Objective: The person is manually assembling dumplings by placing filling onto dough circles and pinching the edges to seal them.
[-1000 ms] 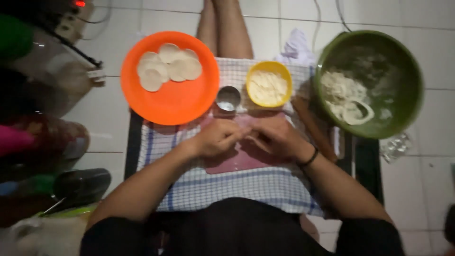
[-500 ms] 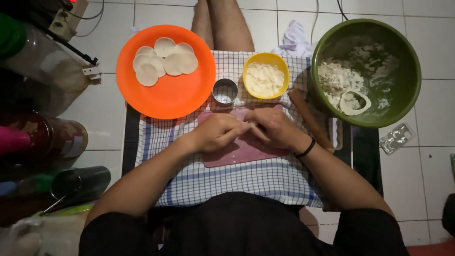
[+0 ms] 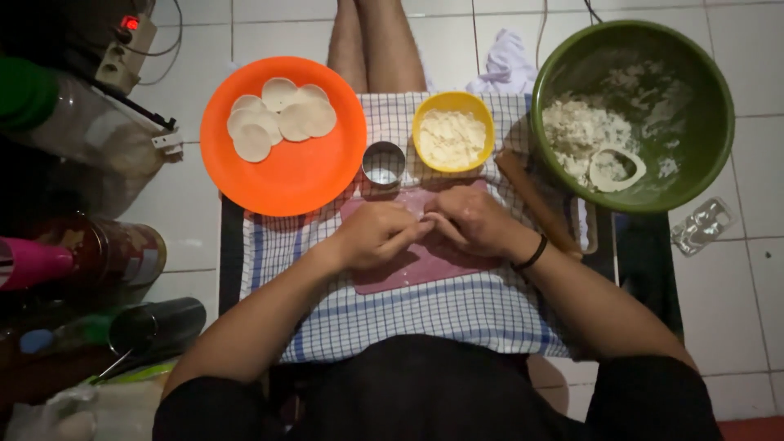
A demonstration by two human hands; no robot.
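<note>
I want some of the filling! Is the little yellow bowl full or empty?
Full. The small round yellow bowl holds a pale crumbly heap reaching nearly to its rim, covering the bottom.

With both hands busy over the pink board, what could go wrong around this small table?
1. The green bowl seems to overhang the table's right edge; a nudge from the right hand or its forearm might tip it.
2. The orange plate likewise sticks out past the checked cloth, so a tug on the cloth could shift it.
3. The rolling pin lies close beside the right wrist and could roll off.
</note>
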